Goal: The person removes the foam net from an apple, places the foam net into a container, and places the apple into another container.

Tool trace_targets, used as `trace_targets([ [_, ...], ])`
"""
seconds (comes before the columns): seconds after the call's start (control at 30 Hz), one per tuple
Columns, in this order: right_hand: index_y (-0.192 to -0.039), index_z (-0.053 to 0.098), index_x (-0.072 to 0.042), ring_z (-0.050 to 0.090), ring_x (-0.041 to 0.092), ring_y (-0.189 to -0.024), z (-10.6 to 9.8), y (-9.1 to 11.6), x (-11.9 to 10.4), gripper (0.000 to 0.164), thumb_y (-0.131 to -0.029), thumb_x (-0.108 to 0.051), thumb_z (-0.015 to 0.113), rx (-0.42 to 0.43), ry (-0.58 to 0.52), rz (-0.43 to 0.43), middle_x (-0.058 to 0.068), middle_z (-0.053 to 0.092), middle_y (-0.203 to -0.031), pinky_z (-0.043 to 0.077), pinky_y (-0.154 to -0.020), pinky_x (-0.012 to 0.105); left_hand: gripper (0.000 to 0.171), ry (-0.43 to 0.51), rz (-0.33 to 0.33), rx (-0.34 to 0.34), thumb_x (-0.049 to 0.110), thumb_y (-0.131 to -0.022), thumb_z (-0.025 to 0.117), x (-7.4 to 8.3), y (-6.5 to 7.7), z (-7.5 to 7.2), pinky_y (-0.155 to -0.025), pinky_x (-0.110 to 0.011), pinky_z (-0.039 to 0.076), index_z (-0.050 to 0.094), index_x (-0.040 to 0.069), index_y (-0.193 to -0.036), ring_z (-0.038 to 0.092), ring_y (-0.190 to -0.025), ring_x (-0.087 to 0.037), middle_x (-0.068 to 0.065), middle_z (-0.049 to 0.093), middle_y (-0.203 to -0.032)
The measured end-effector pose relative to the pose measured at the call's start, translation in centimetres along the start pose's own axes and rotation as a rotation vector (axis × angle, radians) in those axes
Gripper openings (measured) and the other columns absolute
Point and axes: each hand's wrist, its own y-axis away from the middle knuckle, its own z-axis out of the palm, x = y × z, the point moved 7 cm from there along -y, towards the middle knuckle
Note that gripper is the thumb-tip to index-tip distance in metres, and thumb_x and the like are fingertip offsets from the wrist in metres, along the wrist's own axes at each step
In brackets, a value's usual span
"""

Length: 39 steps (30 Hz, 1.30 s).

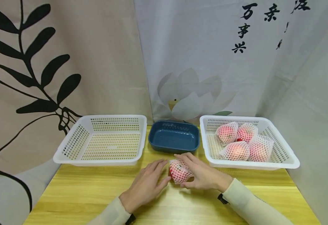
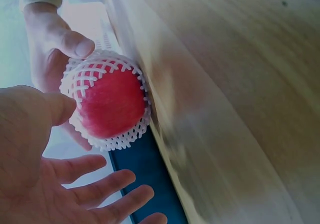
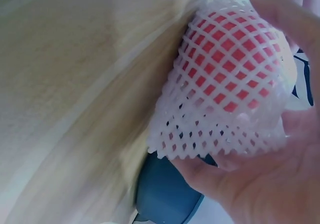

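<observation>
On the table in front of me lies a red apple [image 1: 180,171] in a white foam net. My right hand [image 1: 204,175] holds it from the right, with thumb and fingers curved round the net in the right wrist view. At the apple's left side is my left hand [image 1: 148,181], its fingers spread and its thumb right at the net. The left wrist view shows bare red skin of the apple [image 2: 112,101] at the net's open end. Over the far side, the net's gathered end [image 3: 215,134] faces the right palm.
Behind the hands stands a dark blue dish [image 1: 173,148]. A white slotted basket [image 1: 96,163] sits at the left, with nothing seen inside it. The white basket [image 1: 282,164] at the right holds several net-wrapped apples [image 1: 234,151]. A printed curtain [image 1: 110,62] hangs behind the table.
</observation>
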Motion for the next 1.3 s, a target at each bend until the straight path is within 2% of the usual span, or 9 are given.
trace_targets([
  [0.23,-0.18,0.039,-0.016,0.065,0.037,-0.153,0.5,-0.5,0.0,0.112,-0.09,-0.03,0.103,-0.019,-0.014,0.003,0.012,0.055,-0.174,0.061,-0.123,0.059,0.064,0.059,-0.013,-0.029,0.041,-0.117,0.072,-0.3,0.2,0.2,-0.123,-0.056,0.061,0.056,0.01,-0.17,0.068,-0.15,-0.036,-0.016,0.066,-0.166],
  [0.43,-0.177,0.044,-0.014,0.068,0.033,-0.15,1.3,-0.8,0.3,0.106,-0.09,-0.028,0.103,-0.035,-0.009,-0.004,0.011,0.058,-0.17,0.062,-0.122,0.056,0.065,0.106,-0.026,-0.039,0.038,-0.115,0.075,-0.6,0.3,0.5,-0.125,-0.054,0.06,0.056,0.009,-0.17,0.068,-0.151,-0.034,-0.016,0.066,-0.164],
  [0.7,-0.17,0.051,-0.013,0.07,0.024,-0.142,1.2,-1.0,0.5,0.098,-0.088,-0.026,0.104,0.009,-0.036,-0.009,0.007,0.063,-0.16,0.065,-0.119,0.048,0.059,0.137,0.006,-0.009,0.028,-0.112,0.081,-0.7,-0.2,0.7,-0.121,-0.051,0.063,0.063,0.007,-0.164,0.073,-0.143,-0.031,-0.014,0.071,-0.154],
  [1.03,-0.166,0.053,-0.015,0.071,0.021,-0.136,0.6,-1.0,0.4,0.094,-0.088,-0.032,0.104,0.078,-0.055,0.014,0.005,0.066,-0.154,0.066,-0.115,0.047,0.051,0.158,0.001,0.033,0.024,-0.111,0.082,-0.7,-0.6,0.6,-0.116,-0.048,0.066,0.069,0.008,-0.158,0.077,-0.137,-0.028,-0.011,0.076,-0.149],
  [1.3,-0.17,0.05,-0.014,0.072,0.022,-0.136,-0.2,-0.9,-0.3,0.099,-0.088,-0.033,0.103,0.136,-0.064,0.004,0.006,0.067,-0.157,0.066,-0.115,0.048,0.053,0.186,0.019,0.077,0.024,-0.11,0.084,-0.3,-0.5,0.1,-0.113,-0.045,0.067,0.069,0.009,-0.158,0.078,-0.136,-0.026,-0.009,0.077,-0.147],
])
